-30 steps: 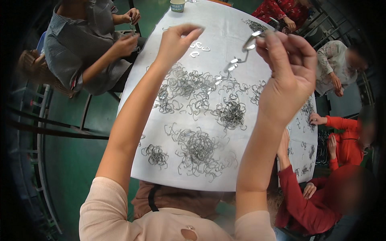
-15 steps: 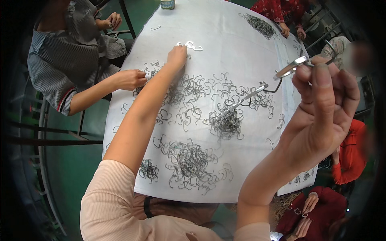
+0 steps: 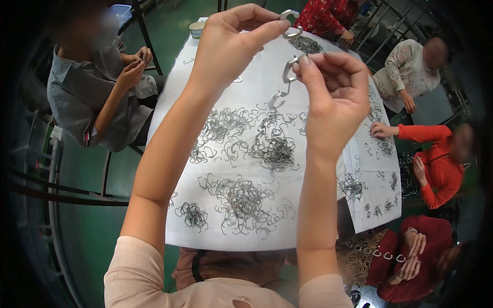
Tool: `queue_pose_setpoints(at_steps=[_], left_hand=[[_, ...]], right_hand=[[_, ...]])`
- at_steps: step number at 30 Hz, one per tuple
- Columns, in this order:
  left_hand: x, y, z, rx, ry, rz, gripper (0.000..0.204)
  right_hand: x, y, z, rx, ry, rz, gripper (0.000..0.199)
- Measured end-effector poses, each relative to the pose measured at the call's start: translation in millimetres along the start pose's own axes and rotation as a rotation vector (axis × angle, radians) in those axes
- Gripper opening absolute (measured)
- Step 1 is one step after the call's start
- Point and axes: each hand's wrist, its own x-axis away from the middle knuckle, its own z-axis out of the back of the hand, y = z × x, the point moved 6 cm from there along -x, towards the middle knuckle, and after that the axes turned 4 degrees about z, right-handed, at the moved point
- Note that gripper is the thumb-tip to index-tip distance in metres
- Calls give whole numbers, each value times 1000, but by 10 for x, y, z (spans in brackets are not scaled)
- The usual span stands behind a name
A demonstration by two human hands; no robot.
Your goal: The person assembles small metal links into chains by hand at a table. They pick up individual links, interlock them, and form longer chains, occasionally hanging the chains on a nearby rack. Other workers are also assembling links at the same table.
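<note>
My left hand (image 3: 231, 43) is raised over the white table (image 3: 205, 226) and pinches a single metal link (image 3: 290, 15) between thumb and fingertips. My right hand (image 3: 334, 95) is raised beside it, fingers closed on the top link of a short metal chain (image 3: 277, 97) that hangs down toward the table. The two hands are close together, the loose link just above the chain's top end. Below them lie several tangled heaps of bent metal wire links (image 3: 244, 197).
A person in a grey striped shirt (image 3: 90, 100) sits at the table's left side. Other people in red and light tops (image 3: 431, 159) sit along the right. A small cup (image 3: 196, 29) stands at the far edge. The floor is green, with metal bars at the left.
My left hand has lifted from the far table with a link and come up beside my right hand. The right hand has swung in toward the middle with the chain.
</note>
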Motion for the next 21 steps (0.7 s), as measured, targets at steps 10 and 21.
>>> queue_pose_setpoints(at_steps=[10, 21], left_hand=[[243, 423, 112, -22, -44, -53, 15], [183, 330, 518, -52, -55, -261, 10]], right_hand=[[68, -25, -252, 39, -64, 24, 24], [896, 2592, 503, 991, -919, -447, 15]])
